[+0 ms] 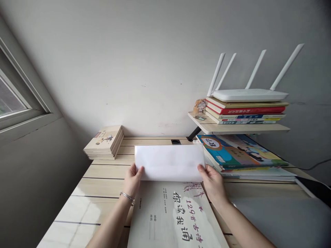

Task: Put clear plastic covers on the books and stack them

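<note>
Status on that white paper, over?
Left grip, right grip: both holding white paper at opposite ends. Textbook stack close by right grip; nothing visibly blocking.

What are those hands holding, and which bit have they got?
A white paper: the left hand pinches its left edge and the right hand its right edge, both near the bottom corners.

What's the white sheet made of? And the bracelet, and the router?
White sheet: probably smooth, dull paper; it looks flat, with soft shading, no strong shine.
Bracelet: likely polished metal, silvery with bright glints.
Router: maybe satin-finished white plastic, judging by its even, rounded shell.
</note>
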The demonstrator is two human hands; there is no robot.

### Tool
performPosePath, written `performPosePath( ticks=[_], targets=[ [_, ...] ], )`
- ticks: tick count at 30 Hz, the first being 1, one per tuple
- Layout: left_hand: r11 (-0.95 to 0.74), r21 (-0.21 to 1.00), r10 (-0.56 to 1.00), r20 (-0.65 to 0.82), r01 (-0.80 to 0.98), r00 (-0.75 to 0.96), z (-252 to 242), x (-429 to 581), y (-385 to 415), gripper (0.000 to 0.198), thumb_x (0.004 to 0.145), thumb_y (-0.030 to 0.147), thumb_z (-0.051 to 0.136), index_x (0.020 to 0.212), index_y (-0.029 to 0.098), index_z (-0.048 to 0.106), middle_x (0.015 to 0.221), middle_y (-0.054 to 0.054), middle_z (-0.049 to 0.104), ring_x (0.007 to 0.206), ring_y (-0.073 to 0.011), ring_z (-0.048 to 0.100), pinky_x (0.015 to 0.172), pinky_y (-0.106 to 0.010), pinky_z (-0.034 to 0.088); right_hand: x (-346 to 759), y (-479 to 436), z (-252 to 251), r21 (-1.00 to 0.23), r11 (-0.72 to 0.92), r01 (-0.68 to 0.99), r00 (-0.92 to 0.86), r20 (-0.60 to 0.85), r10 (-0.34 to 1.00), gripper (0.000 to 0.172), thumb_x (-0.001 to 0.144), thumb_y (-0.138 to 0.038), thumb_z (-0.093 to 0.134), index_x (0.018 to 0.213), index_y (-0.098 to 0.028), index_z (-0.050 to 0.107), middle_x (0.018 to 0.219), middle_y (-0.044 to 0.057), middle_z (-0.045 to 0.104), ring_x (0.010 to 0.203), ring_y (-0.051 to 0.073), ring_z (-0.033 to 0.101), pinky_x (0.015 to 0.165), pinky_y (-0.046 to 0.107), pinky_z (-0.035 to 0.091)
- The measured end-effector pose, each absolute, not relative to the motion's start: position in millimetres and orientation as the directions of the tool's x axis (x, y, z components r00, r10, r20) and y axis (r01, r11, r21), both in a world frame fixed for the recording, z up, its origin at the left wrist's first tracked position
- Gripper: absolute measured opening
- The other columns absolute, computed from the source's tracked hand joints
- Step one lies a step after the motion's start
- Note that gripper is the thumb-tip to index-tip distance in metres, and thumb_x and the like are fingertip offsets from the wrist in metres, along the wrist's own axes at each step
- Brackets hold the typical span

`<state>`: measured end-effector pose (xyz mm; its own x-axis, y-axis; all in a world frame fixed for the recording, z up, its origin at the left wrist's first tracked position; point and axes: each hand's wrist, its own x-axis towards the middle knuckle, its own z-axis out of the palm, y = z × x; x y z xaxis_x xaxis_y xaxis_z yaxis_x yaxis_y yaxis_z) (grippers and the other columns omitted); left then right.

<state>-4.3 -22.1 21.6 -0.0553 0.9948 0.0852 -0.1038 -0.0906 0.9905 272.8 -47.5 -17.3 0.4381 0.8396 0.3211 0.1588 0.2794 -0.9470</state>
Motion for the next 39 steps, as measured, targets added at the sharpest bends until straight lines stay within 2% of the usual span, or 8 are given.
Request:
performPosePath(
  ticks=[4, 11, 15, 23, 26, 30, 35, 39],
  targets=[
    [-0.097, 0.992, 0.993, 0.092, -0.078, -0.067, 19, -5, -23, 0.041, 0.065, 0.044, 0.067, 0.091, 0.012, 0.062, 0.086, -0.008, 0.067, 0.079, -0.0198, 0.058, 0.066, -0.025, 0.044, 271, -46, -17, -0.95, 0.257, 0.177, 0.461, 0.31, 0.832, 0.039, 0.071, -0.058, 0.058, 0.067, -0.019, 0.055, 0.053, -0.002, 0.049, 0.056, 0.015, 0.045, 0.051, 0.024, 0.038],
    [-0.144, 0.99, 0.985, 0.142, -0.008, -0.099, 14, -2, -20, 0.038, 0.069, 0.05, 0.062, 0.079, 0.013, 0.06, 0.074, -0.003, 0.063, 0.068, -0.0142, 0.053, 0.062, -0.022, 0.04, 271, -52, -9, -0.952, 0.277, 0.126, 0.403, 0.305, 0.863, 0.034, 0.074, -0.05, 0.059, 0.065, -0.019, 0.05, 0.059, -0.002, 0.048, 0.057, 0.013, 0.043, 0.053, 0.023, 0.038],
    [-0.159, 0.987, 0.981, 0.158, -0.001, -0.108, 10, -2, -17, 0.04, 0.07, 0.051, 0.061, 0.082, 0.013, 0.06, 0.07, -0.001, 0.06, 0.064, -0.0133, 0.051, 0.06, -0.022, 0.039, 272, -50, -15, -0.955, 0.255, 0.155, 0.423, 0.297, 0.856, 0.035, 0.075, -0.052, 0.057, 0.066, -0.019, 0.051, 0.059, -0.001, 0.048, 0.058, 0.013, 0.043, 0.054, 0.024, 0.039],
    [-0.12, 0.993, 0.991, 0.118, -0.023, -0.055, 15, -6, -20, 0.042, 0.069, 0.051, 0.063, 0.087, 0.013, 0.062, 0.082, -0.006, 0.066, 0.077, -0.0191, 0.058, 0.066, -0.025, 0.043, 269, -48, -19, -0.964, 0.241, 0.114, 0.47, 0.266, 0.842, 0.035, 0.074, -0.053, 0.058, 0.07, -0.019, 0.055, 0.063, 0.001, 0.054, 0.064, 0.017, 0.049, 0.057, 0.026, 0.043],
    [-0.107, 0.992, 0.994, 0.105, -0.063, -0.036, 17, -6, -22, 0.043, 0.067, 0.048, 0.066, 0.092, 0.014, 0.061, 0.091, -0.008, 0.067, 0.084, -0.0214, 0.059, 0.07, -0.026, 0.045, 270, -51, -18, -0.963, 0.26, 0.071, 0.422, 0.265, 0.867, 0.033, 0.074, -0.051, 0.059, 0.07, -0.019, 0.055, 0.064, 0.0, 0.055, 0.062, 0.016, 0.05, 0.057, 0.025, 0.043],
    [-0.115, 0.99, 0.993, 0.112, -0.079, -0.042, 17, -4, -22, 0.04, 0.067, 0.047, 0.065, 0.09, 0.014, 0.061, 0.089, -0.008, 0.068, 0.083, -0.021, 0.059, 0.072, -0.028, 0.045, 274, -51, -20, -0.964, 0.264, 0.019, 0.366, 0.253, 0.896, 0.028, 0.074, -0.047, 0.061, 0.07, -0.02, 0.054, 0.067, 0.0, 0.058, 0.064, 0.016, 0.052, 0.059, 0.026, 0.044],
    [-0.13, 0.987, 0.991, 0.126, -0.089, -0.055, 13, -3, -18, 0.04, 0.067, 0.047, 0.065, 0.088, 0.013, 0.062, 0.084, -0.007, 0.068, 0.077, -0.02, 0.059, 0.067, -0.027, 0.044, 272, -49, -18, -0.967, 0.25, 0.05, 0.412, 0.248, 0.877, 0.032, 0.072, -0.051, 0.061, 0.077, -0.019, 0.06, 0.072, 0.003, 0.063, 0.07, 0.019, 0.056, 0.066, 0.029, 0.047],
    [-0.143, 0.987, 0.988, 0.138, -0.072, -0.064, 11, -3, -15, 0.041, 0.068, 0.049, 0.064, 0.088, 0.012, 0.062, 0.085, -0.007, 0.068, 0.077, -0.0197, 0.059, 0.067, -0.026, 0.044, 270, -48, -16, -0.969, 0.238, 0.068, 0.441, 0.243, 0.864, 0.036, 0.07, -0.055, 0.061, 0.076, -0.019, 0.06, 0.072, 0.004, 0.063, 0.07, 0.02, 0.056, 0.064, 0.029, 0.047]
  ],
)
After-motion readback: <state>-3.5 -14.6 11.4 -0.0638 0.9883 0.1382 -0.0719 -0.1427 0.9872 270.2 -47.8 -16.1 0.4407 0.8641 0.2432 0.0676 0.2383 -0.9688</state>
